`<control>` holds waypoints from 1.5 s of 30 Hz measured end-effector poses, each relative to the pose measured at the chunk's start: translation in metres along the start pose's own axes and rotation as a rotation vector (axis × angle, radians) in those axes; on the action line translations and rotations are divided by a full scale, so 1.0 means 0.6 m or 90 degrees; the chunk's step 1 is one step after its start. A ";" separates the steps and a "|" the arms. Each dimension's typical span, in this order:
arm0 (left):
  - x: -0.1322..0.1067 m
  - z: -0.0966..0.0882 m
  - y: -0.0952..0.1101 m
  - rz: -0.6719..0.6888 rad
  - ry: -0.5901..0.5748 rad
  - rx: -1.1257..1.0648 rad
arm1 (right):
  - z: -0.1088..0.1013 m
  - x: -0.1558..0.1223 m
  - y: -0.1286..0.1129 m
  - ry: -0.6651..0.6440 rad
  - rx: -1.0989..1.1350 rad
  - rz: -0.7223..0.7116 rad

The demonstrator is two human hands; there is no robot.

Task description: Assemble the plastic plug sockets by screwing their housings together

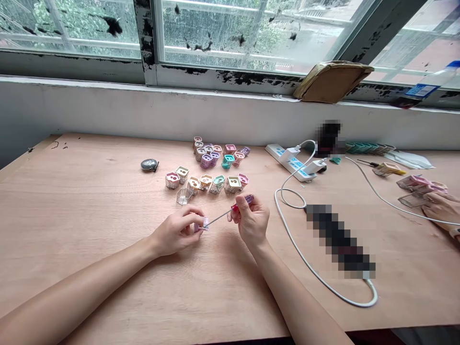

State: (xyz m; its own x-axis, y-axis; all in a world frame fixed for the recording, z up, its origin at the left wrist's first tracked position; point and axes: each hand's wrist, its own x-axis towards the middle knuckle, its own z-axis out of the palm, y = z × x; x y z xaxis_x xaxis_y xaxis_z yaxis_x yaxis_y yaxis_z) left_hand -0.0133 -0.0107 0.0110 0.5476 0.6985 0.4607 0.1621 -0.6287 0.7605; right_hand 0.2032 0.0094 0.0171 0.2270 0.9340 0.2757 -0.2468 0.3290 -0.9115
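Note:
My right hand (253,221) is wrapped round the red and purple handle of a screwdriver (220,218), its thin metal shaft slanting down to the left. The screwdriver's tip meets a small lilac pencil sharpener part (205,224), which my left hand (181,231) pinches just above the table. My fingers partly hide that part. Beyond my hands stand several two-hole pencil sharpeners (233,184) with coloured tops and clear bodies, in a front row and a back cluster. A clear topless container (184,196) lies nearest my left hand.
A white power strip (291,163) with plugs stands right of the sharpeners; a white cable (287,239) loops across the table to a blurred dark object (339,239). A dark oval object (149,165) lies left. Another person's hand (443,208) is at far right, near more sharpeners (413,182).

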 end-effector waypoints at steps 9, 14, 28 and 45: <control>0.000 0.000 -0.001 -0.008 -0.004 -0.007 | 0.003 -0.002 0.000 -0.001 -0.003 -0.006; 0.000 0.001 -0.001 -0.008 -0.001 -0.006 | 0.003 -0.002 0.001 -0.002 0.001 -0.012; 0.000 -0.001 0.000 -0.012 -0.007 0.001 | 0.000 0.000 -0.001 0.020 -0.011 -0.009; 0.001 -0.001 -0.002 -0.013 -0.013 -0.001 | -0.001 -0.002 -0.001 0.016 -0.026 -0.035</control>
State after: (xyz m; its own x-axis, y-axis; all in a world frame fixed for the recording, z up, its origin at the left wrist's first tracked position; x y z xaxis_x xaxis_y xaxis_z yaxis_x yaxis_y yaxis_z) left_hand -0.0138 -0.0094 0.0107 0.5607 0.7039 0.4360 0.1717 -0.6140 0.7704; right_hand 0.2037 0.0082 0.0175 0.2633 0.9106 0.3186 -0.1949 0.3737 -0.9069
